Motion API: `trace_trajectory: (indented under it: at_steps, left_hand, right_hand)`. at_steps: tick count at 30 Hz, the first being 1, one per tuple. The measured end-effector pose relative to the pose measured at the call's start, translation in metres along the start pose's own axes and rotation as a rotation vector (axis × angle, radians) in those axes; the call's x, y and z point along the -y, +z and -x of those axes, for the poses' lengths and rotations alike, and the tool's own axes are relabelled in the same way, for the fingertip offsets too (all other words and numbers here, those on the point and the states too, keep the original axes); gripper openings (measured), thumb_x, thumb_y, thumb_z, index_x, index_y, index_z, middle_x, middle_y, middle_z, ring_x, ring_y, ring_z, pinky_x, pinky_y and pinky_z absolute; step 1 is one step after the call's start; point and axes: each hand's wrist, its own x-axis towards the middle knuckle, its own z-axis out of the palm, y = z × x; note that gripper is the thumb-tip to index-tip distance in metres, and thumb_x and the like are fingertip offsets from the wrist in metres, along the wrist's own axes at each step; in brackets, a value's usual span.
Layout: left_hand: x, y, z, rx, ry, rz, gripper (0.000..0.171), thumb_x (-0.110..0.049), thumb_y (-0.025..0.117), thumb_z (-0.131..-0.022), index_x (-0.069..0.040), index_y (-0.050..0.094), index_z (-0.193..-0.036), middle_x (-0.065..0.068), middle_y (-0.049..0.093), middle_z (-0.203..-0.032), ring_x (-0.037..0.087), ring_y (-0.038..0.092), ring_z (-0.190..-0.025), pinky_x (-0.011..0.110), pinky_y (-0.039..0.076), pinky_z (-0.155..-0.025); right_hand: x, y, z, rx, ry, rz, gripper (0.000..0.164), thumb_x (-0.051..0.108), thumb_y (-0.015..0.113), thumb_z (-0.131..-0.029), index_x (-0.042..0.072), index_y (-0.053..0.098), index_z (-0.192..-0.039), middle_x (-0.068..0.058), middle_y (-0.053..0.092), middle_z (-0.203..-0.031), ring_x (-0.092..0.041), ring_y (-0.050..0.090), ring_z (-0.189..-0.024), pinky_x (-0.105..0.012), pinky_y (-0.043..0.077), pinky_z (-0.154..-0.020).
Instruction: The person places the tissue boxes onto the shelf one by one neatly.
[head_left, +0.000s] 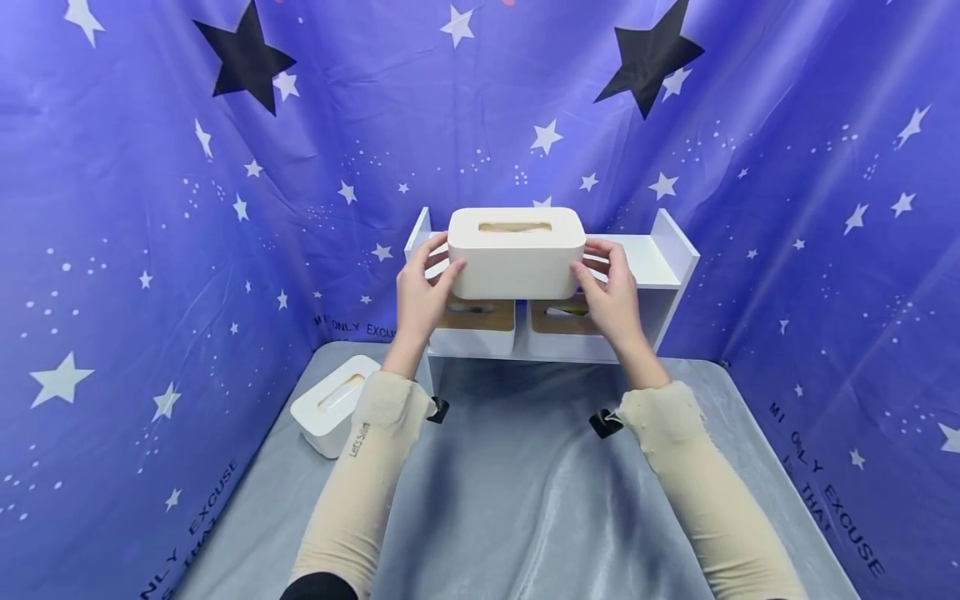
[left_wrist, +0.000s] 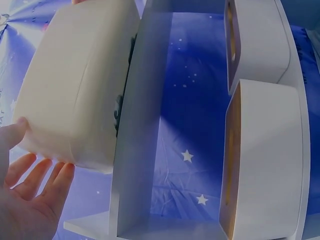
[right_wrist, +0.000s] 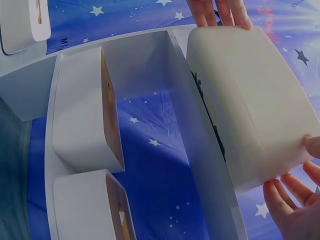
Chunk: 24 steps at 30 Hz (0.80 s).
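Note:
A cream-white tissue box [head_left: 517, 271] with a slot in its top is at the top board of a white shelf [head_left: 651, 260]. My left hand [head_left: 422, 293] grips its left end, thumb on the front face and fingers around the end. At the opposite end my right hand [head_left: 613, 293] holds it the same way. Both wrist views show the tissue box [left_wrist: 75, 80] close over the board, with small dark shapes along its lower edge; whether it touches the board I cannot tell.
On the lower board stand two white tissue boxes [head_left: 472, 340] [right_wrist: 80, 110] with wood-coloured lids. Another white tissue box [head_left: 330, 408] lies tilted on the grey cloth [head_left: 510, 483] at left. A blue star-printed curtain [head_left: 360, 108] surrounds the table.

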Motion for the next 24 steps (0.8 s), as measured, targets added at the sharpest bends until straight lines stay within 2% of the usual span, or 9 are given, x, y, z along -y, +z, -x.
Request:
trace_trajectory:
  at_steps: [3,7,15,17,24]
  left_hand:
    - [-0.001,-0.001,0.000,-0.015,0.003,-0.010,0.045,-0.015,0.073,-0.091,-0.003,0.061,-0.133,0.014,0.063,-0.136,0.030,0.067,-0.117,0.039,0.060,-0.093]
    - [-0.003,-0.001,0.000,-0.042,0.004,-0.017,0.045,-0.011,0.074,-0.090,-0.002,0.061,-0.132,0.014,0.063,-0.135,0.031,0.068,-0.116,0.037,0.060,-0.093]
    - [-0.005,-0.001,0.001,-0.103,-0.018,-0.090,0.043,-0.005,0.075,-0.088,-0.001,0.062,-0.128,0.016,0.065,-0.130,0.031,0.069,-0.112,0.036,0.061,-0.091]
    - [-0.004,-0.001,0.002,-0.120,-0.026,-0.109,0.041,-0.004,0.075,-0.088,-0.002,0.062,-0.127,0.016,0.065,-0.127,0.032,0.069,-0.111,0.037,0.061,-0.090]
    - [0.000,-0.002,0.003,-0.150,-0.040,-0.147,0.030,0.001,0.074,-0.086,0.003,0.060,-0.113,0.019,0.060,-0.115,0.029,0.066,-0.111,0.035,0.062,-0.089]
  right_hand:
    - [-0.011,0.004,-0.005,-0.014,-0.001,-0.013,0.041,0.006,0.059,-0.098,-0.008,0.044,-0.133,-0.024,0.054,-0.137,-0.035,0.058,-0.125,-0.051,0.051,-0.106]
    - [-0.018,0.008,-0.008,-0.030,0.000,-0.009,0.040,0.008,0.061,-0.098,-0.008,0.044,-0.130,-0.022,0.054,-0.134,-0.033,0.059,-0.122,-0.049,0.052,-0.105]
    - [0.005,0.017,-0.003,-0.037,0.046,0.000,0.031,-0.004,0.059,-0.095,-0.016,0.047,-0.120,-0.031,0.051,-0.126,-0.040,0.058,-0.122,-0.052,0.051,-0.105]
    - [0.010,0.020,0.000,-0.034,0.048,-0.004,0.030,-0.006,0.059,-0.093,-0.017,0.047,-0.118,-0.030,0.050,-0.125,-0.042,0.057,-0.124,-0.049,0.051,-0.106]
    - [-0.015,0.028,-0.003,-0.034,0.001,-0.065,0.033,-0.004,0.062,-0.093,-0.013,0.050,-0.121,-0.026,0.048,-0.129,-0.034,0.057,-0.125,-0.042,0.053,-0.106]
